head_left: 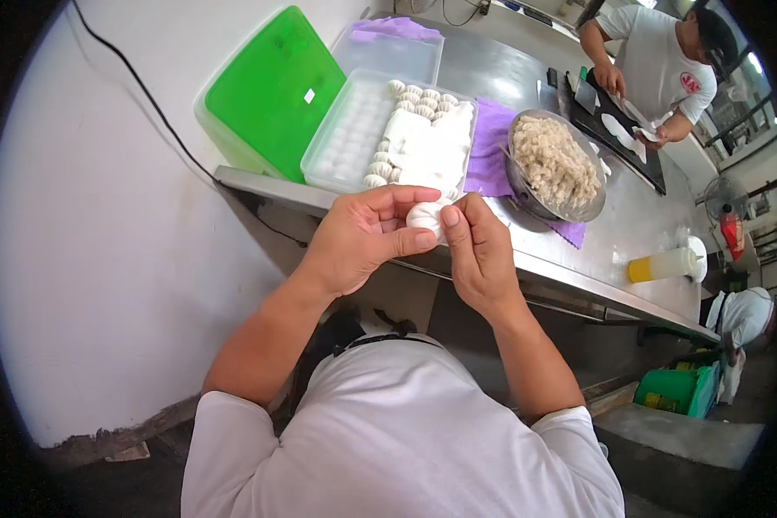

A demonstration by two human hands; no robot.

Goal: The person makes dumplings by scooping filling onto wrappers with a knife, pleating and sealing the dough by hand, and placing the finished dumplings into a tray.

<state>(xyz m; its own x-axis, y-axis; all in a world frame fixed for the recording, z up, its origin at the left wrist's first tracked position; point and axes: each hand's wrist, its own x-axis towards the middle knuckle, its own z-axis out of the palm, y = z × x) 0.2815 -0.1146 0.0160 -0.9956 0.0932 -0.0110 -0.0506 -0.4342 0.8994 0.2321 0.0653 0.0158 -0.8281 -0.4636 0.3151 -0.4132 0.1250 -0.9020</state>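
White pleated dumpling (424,221) pinched between left grip (351,239) and right grip (483,259).

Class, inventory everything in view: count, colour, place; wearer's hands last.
Table: one, silver, ahead
Held bun: one, white, table edge
Bun box: one, clear, table left
Boxed buns: many, white, in box
Sheet: one, white, over boxed buns
Lid: one, green, left of box
Cloths: at least two, purple, table
Bowl: one, silver, table
Mixture: one heap, beige, in bowl
Board: one, black, table's far side
Squeeze bottle: one, yellow contents, table right
Cable: one, black, left wall
Tub: one, green, floor right
Other people: two, white tops, right
Left hand, right hand: one each, bare, around bun
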